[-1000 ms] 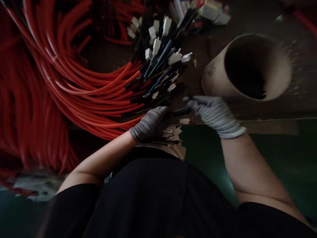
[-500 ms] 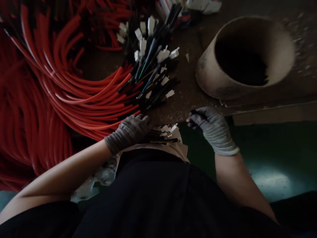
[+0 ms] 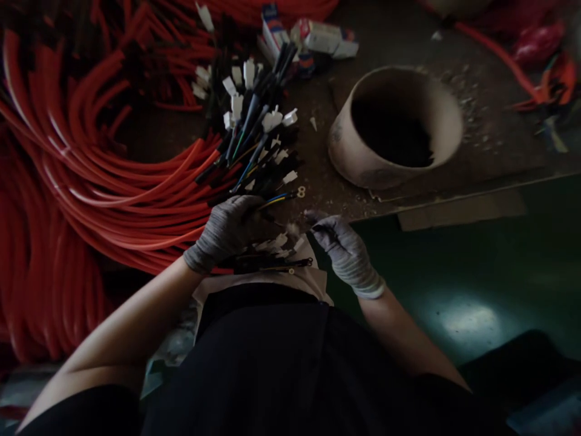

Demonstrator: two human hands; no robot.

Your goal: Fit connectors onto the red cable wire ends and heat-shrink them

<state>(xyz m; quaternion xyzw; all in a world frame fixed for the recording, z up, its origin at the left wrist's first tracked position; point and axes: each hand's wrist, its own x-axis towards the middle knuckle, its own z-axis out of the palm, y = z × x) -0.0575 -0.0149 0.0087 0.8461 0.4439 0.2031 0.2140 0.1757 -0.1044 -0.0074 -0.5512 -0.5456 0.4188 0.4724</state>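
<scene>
My left hand [image 3: 224,229], in a grey knit glove, is closed round the end of a cable. Thin blue and yellow wires [image 3: 278,198] stick out past its fingers and end in ring terminals [image 3: 301,192]. My right hand [image 3: 345,251], gloved too, pinches a small black piece [image 3: 320,229] whose kind is too dark to make out. A blurred white connector [image 3: 294,230] lies between the hands. Beside my left hand runs a bundle of red cables [image 3: 136,200] with white plugs [image 3: 272,119] on their black ends. More cable ends with ring terminals [image 3: 310,261] lie close to my body.
A wide round tub [image 3: 358,160] with dark contents stands beyond my right hand on the worn table [image 3: 499,154]. Small boxes [image 3: 318,36] lie at the back. Another red cable [image 3: 503,54] is at the far right. Green floor [image 3: 436,266] shows below the table edge.
My right hand has moved left, closer to my left hand. My left hand now holds a cable end with its ring terminals raised into view. The camera view has shifted right.
</scene>
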